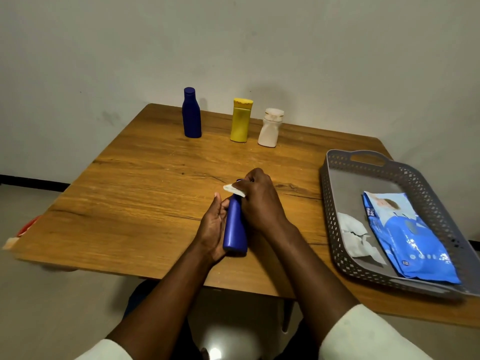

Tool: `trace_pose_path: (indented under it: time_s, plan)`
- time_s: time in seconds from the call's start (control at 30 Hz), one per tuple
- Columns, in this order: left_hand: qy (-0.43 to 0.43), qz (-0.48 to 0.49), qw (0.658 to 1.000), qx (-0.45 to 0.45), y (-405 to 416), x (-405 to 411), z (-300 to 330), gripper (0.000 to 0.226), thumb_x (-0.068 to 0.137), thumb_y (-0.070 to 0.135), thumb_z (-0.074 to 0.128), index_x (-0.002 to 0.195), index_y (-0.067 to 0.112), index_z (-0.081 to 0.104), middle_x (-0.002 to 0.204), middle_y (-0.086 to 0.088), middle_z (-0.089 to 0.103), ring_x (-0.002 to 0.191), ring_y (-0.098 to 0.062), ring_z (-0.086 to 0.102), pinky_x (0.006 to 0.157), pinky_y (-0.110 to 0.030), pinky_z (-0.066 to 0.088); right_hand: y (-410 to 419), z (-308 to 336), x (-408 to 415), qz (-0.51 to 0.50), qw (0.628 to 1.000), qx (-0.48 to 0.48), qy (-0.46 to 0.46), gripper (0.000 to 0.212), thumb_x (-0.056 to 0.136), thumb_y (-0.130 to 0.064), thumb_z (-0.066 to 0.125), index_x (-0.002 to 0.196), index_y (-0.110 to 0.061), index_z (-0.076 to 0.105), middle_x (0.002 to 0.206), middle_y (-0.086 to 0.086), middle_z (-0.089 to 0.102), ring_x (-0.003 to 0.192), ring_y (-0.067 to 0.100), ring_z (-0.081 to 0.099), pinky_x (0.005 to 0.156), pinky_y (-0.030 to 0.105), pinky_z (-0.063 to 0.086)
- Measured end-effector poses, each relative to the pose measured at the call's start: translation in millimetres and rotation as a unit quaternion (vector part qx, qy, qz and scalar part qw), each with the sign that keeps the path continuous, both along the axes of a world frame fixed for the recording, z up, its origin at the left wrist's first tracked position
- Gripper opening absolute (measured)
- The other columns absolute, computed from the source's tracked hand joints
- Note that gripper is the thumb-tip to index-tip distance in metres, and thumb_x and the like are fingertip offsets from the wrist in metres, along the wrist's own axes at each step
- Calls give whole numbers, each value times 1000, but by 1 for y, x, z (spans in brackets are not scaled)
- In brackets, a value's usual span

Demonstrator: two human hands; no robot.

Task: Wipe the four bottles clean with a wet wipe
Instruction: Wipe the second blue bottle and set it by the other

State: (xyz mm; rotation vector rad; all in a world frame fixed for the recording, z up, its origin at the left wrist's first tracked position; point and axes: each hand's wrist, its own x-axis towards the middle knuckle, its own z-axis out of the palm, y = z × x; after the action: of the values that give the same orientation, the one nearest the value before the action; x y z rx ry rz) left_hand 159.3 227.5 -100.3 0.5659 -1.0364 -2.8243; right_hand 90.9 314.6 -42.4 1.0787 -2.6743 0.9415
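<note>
- Low in the middle of the frame, the left hand cradles a blue bottle from its left side, fingers curled round the body. I'd say that is to steady it while the other hand rubs.
- The bottle is tipped with its base toward the person and its cap pointing away, probably so the neck and cap are within easy reach.
- The right hand grips the upper part of that bottle through a white wet wipe. A corner of the wipe pokes out on the left of the fingers.
- By my judgement the cap end is being cleaned at this point.
- Count of bottles: four. One is in the hands, and three stand upright in a row at the upper middle of the frame: a dark blue bottle, a yellow bottle and a white bottle. They are well apart from the hands, likely parked there waiting.
- At the right of the frame one grey basket sits on the worktop, close enough to reach.
- In it lie one blue pack of wipes and one crumpled white wipe, which looks discarded.
- Wipes loose: two, one in use and one in the basket.
</note>
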Motion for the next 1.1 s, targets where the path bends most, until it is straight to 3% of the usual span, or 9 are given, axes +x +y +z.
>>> trace_pose_path:
  time_s: [0.13,0.33,0.47,0.53,0.63,0.73,0.8,0.93,1.1]
  plan:
    - [-1,2,1000,24,0,-1,2,56,94,55,33,113,12,64,98,-9,71,88,-21,68,86,-37,47,4,-8,21,-12,999,-14,-33,25,96,-17,49,119,-13,58,114,2,46,107,17,46,74,12,31]
    - [-7,6,999,33,-5,-4,-2,74,91,63,28,128,4,54,111,-17,67,99,-29,65,88,-41,49,33,-29,76,69,995,20,65,40,81,-11,70,120,-14,59,115,5,52,106,20,45,77,28,48]
    - [10,-31,999,24,-6,-4,1,88,69,60,69,126,-5,53,102,-18,68,87,-25,67,75,-33,56,50,-40,91,109,992,13,57,34,78,-11,70,110,-16,61,111,3,51,105,19,49,73,26,51]
    - [11,-56,998,15,-5,-5,0,88,56,51,84,121,-3,57,100,-19,68,85,-24,66,74,-31,57,57,-39,89,124,991,-45,-4,31,81,-5,61,109,-17,61,112,1,51,109,15,48,84,23,48]
    - [-13,-38,999,22,-2,-5,0,67,73,46,71,117,-2,58,97,-19,70,85,-25,68,77,-33,57,62,-27,79,105,971,-168,-132,30,85,2,52,103,-17,67,105,0,58,103,10,55,88,20,46]
    - [-23,-24,999,34,-1,-3,0,54,94,42,45,124,-2,54,103,-20,68,82,-25,70,70,-34,58,66,-6,57,-19,896,-290,-335,20,96,-10,48,97,-19,66,100,5,63,95,18,62,81,34,52]
    - [-19,-21,999,31,-2,-1,2,56,93,45,45,123,-1,56,106,-21,67,79,-26,70,65,-33,59,68,0,35,-83,863,-313,-388,21,98,-11,46,105,-19,64,99,10,65,87,25,64,73,42,56]
    - [-2,-32,999,4,0,2,8,53,80,43,59,116,3,56,91,-20,66,68,-26,68,62,-33,57,56,1,-7,-114,909,-278,-288,22,97,-11,49,109,-18,66,103,14,66,85,26,64,62,35,54]
    - [11,-26,999,-32,1,3,7,39,83,32,62,114,10,57,88,-14,66,74,-25,64,66,-35,53,28,4,-16,-77,963,-192,-171,23,92,-5,55,110,-13,67,109,2,60,95,10,55,72,12,41]
